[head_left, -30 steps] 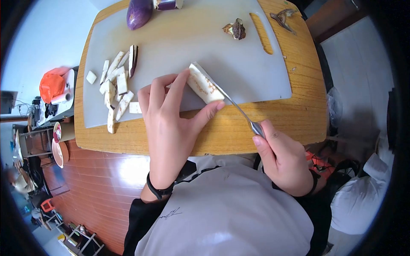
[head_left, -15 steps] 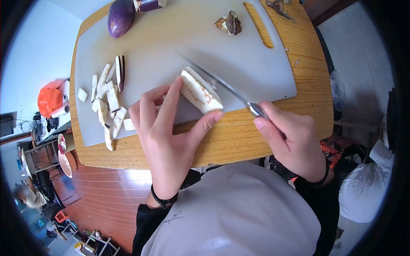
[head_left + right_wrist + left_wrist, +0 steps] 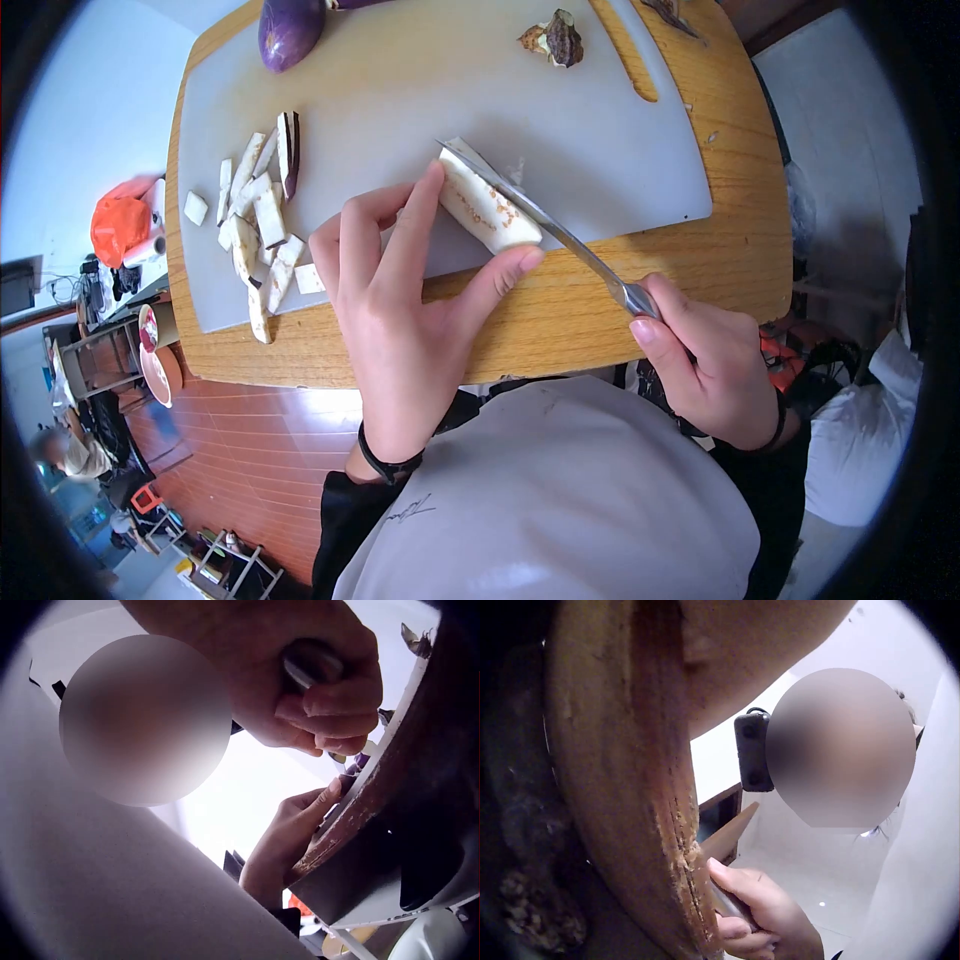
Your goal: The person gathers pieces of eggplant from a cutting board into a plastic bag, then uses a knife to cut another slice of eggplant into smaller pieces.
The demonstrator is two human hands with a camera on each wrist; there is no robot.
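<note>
A peeled pale eggplant chunk [image 3: 487,210] lies on the grey cutting board [image 3: 400,90]. My left hand [image 3: 400,290] holds it, index finger on its far end and thumb at its near end. My right hand [image 3: 705,365] grips the handle of a knife [image 3: 545,225]; the blade lies along the chunk's right side. In the right wrist view the right hand [image 3: 315,690] is curled round the knife handle [image 3: 311,664], and the left hand [image 3: 296,825] shows at the table's edge. From the left wrist view only the right hand [image 3: 761,915] and the table's edge [image 3: 660,825] show.
Several cut eggplant strips [image 3: 258,220] lie at the board's left. A purple eggplant half [image 3: 290,30] and a cut-off stem [image 3: 552,38] lie at the far side. The board rests on a round wooden table [image 3: 600,320]. An orange bag [image 3: 118,222] sits off to the left.
The knife was drawn back off the chunk half a second ago; now its blade lies against the chunk again, and my right hand has moved down and right. The left hand kept its hold.
</note>
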